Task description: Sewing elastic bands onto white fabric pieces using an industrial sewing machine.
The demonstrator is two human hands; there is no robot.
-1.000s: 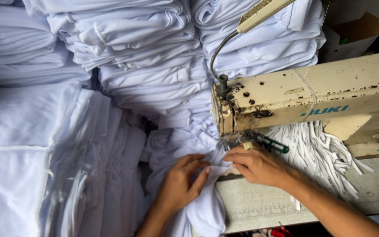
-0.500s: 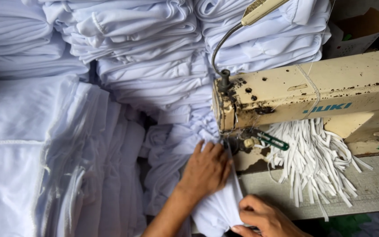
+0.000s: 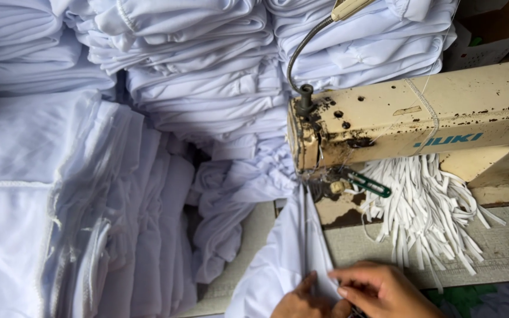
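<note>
we see both hands low at the bottom edge of the view, working a strip of white fabric (image 3: 301,247) that runs from under the needle area of the cream sewing machine (image 3: 419,118) down toward us. the left hand (image 3: 303,300) rests on the cloth with its fingers (image 3: 308,282) pressed on the fabric's folded edge, mostly cut off by the frame, so we cannot tell how firmly it grips. the right hand (image 3: 384,291) lies just beside it, touching it, with its fingertips (image 3: 338,277) pinching the same folded edge of the fabric. the cloth is pulled taut in a narrow fold between the machine's foot and the two hands, lying across the grey machine table (image 3: 502,247). just right of the foot a green-handled snipper (image 3: 367,184) sits by the machine, and beside it a heap of white elastic strips (image 3: 425,206) spills over the table. behind and to the left, stacks of folded white garments (image 3: 195,76) fill the view, with a further pile of white cloth (image 3: 60,200) at the left. a gooseneck lamp arm (image 3: 303,53) rises from the machine's head.
</note>
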